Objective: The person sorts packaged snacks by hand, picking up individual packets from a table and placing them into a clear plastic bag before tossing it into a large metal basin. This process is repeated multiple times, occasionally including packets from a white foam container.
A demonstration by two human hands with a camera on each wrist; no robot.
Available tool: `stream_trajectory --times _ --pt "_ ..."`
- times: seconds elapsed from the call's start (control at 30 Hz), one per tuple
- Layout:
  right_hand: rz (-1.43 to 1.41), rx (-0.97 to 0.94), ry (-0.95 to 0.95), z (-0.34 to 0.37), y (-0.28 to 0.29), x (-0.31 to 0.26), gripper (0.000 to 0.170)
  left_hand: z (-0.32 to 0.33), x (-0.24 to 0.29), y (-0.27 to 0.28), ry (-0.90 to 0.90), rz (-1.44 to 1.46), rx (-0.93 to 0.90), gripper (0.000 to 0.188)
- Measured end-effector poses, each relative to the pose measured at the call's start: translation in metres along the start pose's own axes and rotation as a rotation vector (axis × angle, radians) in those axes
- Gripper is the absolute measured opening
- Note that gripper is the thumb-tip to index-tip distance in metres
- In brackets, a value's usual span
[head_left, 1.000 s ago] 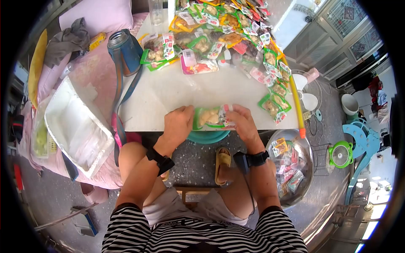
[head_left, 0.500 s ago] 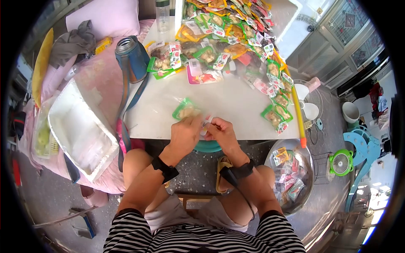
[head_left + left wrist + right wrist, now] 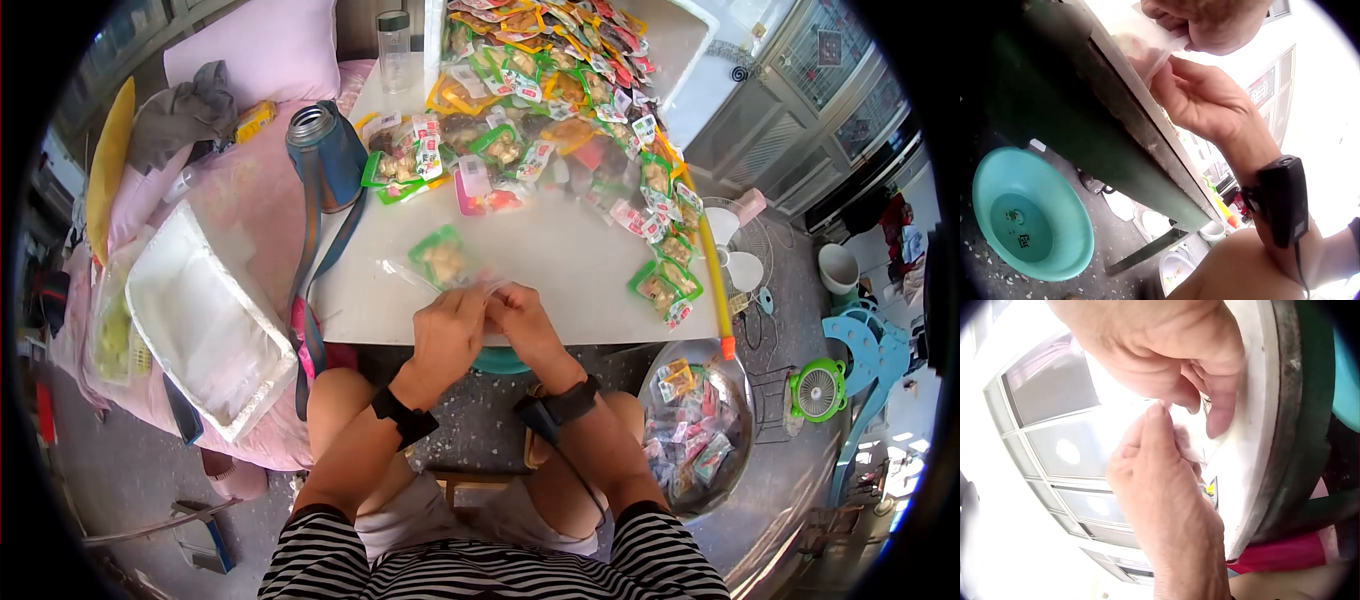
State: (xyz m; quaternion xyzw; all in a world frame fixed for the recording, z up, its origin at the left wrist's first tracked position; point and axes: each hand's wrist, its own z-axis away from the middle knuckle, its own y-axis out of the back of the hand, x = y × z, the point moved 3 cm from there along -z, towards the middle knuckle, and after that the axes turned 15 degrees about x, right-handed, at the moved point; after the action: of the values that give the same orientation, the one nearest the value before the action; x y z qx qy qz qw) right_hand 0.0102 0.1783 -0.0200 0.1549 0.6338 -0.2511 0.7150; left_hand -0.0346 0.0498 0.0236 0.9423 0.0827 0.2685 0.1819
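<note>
At the table's front edge the two hands meet, fingertips close together. The left hand point(image 3: 447, 325) pinches a translucent plastic bag point(image 3: 1159, 55), and the right hand point(image 3: 522, 318) pinches the same plastic beside it. In the left wrist view the right hand point(image 3: 1207, 103) has thumb and finger on its edge; faint coloured print shows at the bag. The right wrist view has the left hand point(image 3: 1169, 487) below the right hand point(image 3: 1166, 347), their fingers hiding most of the plastic. Just beyond the hands a green-edged food packet point(image 3: 441, 258) lies on the table point(image 3: 370, 300).
Many packets point(image 3: 560, 90) cover the table's back and right side. A blue flask point(image 3: 330, 165) and clear bottle point(image 3: 394, 50) stand left. Foam box point(image 3: 205, 320) lies on the pink bedding. A metal basin point(image 3: 742, 430) of small packets is right; a teal basin point(image 3: 1079, 231) sits under the table.
The green-edged packet, held between both hands a second ago, now lies on the table beyond them. The hands have come together on the translucent plastic.
</note>
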Motion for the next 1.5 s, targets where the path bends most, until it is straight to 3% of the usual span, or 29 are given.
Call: stream_trajectory --times 0.07,0.17,0.27,0.47,0.57,0.67,0.87,0.97,1.07,1.17,1.37,1.5 --pt "-0.176 -0.015 -0.183 0.009 -0.004 -0.014 0.014 -0.001 -0.002 0.001 0.011 -0.041 -0.012 0.024" --pt "-0.153 -0.059 -0.258 0.001 0.004 0.002 0.016 0.0 0.002 0.0 0.028 0.011 -0.02 0.026" --pt "-0.185 -0.062 -0.07 -0.007 -0.004 0.022 0.018 0.005 0.002 -0.003 -0.026 0.025 -0.021 0.029" --pt "-0.09 -0.218 -0.155 0.0 0.0 -0.013 0.022 0.003 -0.005 0.011 0.059 -0.055 -0.079 0.03" --pt "0.025 -0.12 -0.099 0.01 0.007 -0.027 0.021 0.002 -0.004 0.012 0.038 -0.05 -0.045 0.03" --pt "-0.1 -0.029 -0.193 0.011 0.008 -0.013 0.022 0.002 -0.003 0.011 0.033 -0.022 -0.037 0.031" --pt "-0.064 -0.012 -0.049 0.011 -0.002 -0.012 0.028 0.006 -0.003 0.015 0.0 -0.161 -0.042 0.036" --pt "-0.043 -0.174 -0.08 0.012 -0.005 -0.011 0.027 0.01 -0.006 0.017 0.071 -0.267 -0.145 0.043" --pt "-0.023 -0.216 -0.19 0.014 -0.009 -0.008 0.027 0.018 -0.012 0.014 0.156 -0.305 -0.241 0.051" --pt "-0.083 -0.223 -0.183 0.014 -0.017 -0.007 0.028 0.021 -0.014 0.013 0.203 -0.257 -0.243 0.056" --pt "-0.183 -0.256 -0.166 -0.01 -0.027 0.005 0.03 0.01 -0.01 0.024 0.11 -0.165 -0.196 0.055" --pt "-0.267 -0.159 -0.216 -0.018 -0.039 0.005 0.031 0.007 -0.008 0.025 0.051 -0.167 -0.128 0.052"
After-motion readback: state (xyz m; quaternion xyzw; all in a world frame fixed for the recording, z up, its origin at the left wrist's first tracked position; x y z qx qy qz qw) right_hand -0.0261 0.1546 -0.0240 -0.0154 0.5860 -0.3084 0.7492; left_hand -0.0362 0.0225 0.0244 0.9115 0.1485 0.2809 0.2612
